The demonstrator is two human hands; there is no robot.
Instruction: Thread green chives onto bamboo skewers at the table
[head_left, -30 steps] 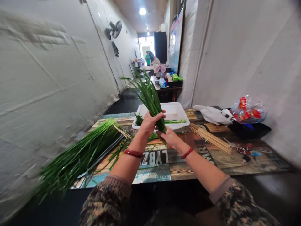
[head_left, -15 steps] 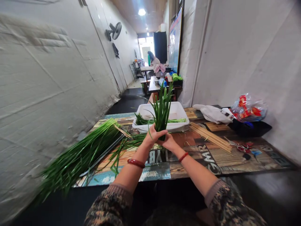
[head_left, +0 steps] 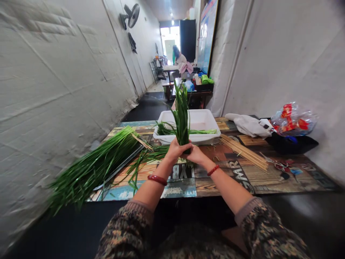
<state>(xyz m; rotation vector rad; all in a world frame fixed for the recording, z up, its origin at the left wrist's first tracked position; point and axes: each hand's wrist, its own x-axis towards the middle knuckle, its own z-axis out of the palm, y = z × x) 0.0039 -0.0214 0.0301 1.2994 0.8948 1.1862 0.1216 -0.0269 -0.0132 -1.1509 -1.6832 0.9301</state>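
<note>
A bunch of garlic chives (head_left: 181, 117) stands upright in both my hands above the table. My left hand (head_left: 176, 149) is wrapped round its lower part, and my right hand (head_left: 195, 154) closes on the same end from the other side. Just behind the bunch is a white plastic tub (head_left: 203, 124) with more cut chives (head_left: 198, 132) lying in it. To the left, a large pile of chives (head_left: 99, 163) hangs over the table's front edge. Loose chive leaves (head_left: 156, 153) lie beside my left hand.
Wooden skewers (head_left: 245, 153) lie right of the tub, near scissors (head_left: 279, 164). A white cloth (head_left: 246, 126) and a clear plastic bag (head_left: 295, 118) sit at the far right. Thin sticks (head_left: 141, 140) rest on the left pile. A person (head_left: 180, 57) is in the background.
The leaves of the held bunch have drawn closer together and more upright. Both hands remain round its lower end. The view has tilted slightly down.
</note>
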